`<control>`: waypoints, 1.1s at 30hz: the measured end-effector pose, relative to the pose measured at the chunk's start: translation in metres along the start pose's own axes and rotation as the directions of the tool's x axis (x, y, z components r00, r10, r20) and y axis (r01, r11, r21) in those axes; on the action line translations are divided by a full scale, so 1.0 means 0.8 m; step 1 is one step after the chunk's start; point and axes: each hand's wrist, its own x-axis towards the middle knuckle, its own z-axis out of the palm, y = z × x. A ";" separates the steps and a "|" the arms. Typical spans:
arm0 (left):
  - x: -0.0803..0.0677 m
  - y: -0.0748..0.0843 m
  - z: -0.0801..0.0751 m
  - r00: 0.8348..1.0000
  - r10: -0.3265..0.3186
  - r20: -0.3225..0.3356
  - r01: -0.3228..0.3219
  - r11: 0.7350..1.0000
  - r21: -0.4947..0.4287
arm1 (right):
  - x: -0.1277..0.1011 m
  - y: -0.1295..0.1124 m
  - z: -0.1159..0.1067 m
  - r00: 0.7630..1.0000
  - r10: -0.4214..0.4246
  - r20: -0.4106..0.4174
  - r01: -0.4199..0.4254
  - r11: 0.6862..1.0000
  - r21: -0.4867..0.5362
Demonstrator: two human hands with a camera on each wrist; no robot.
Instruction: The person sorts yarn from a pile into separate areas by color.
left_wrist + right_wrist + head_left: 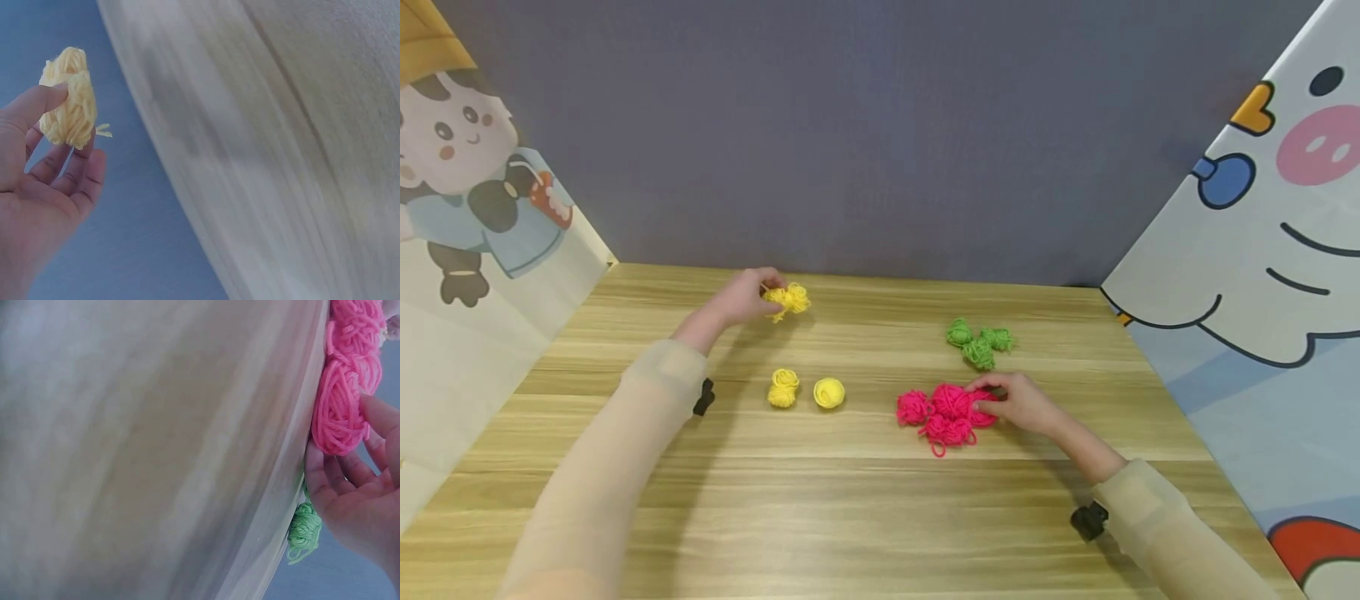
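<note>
Yellow yarn bundle (787,300) pinched by left hand (743,297), thumb and fingertips, near table's (865,517) far edge; loose end trails. Two yellow balls (806,390) lie nearer, apart from hand. Right hand (1021,402) rests on pink yarn pile (943,412), fingers curled against one ball; grasp unclear, pile's right side hidden. Green balls (979,342) just behind. Wrist views blur tabletop.

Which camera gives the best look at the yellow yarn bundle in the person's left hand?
The left wrist view: the yellow yarn bundle fills it close up, pinched between thumb and fingers of the left hand. The head view shows it small and far; the right wrist view misses it.
</note>
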 end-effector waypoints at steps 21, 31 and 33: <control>-0.041 0.040 -0.027 0.994 0.004 -0.111 0.000 0.999 0.043 | -0.002 -0.003 0.001 0.999 0.050 0.014 -0.051 0.998 0.027; -0.063 0.060 -0.027 0.987 0.021 -0.161 -0.018 1.000 0.021 | -0.002 -0.002 0.001 0.999 0.042 0.008 -0.042 0.999 0.011; -0.067 0.064 -0.027 0.986 0.021 -0.167 -0.020 1.000 0.007 | -0.002 -0.002 0.001 0.999 0.040 0.008 -0.040 0.999 0.011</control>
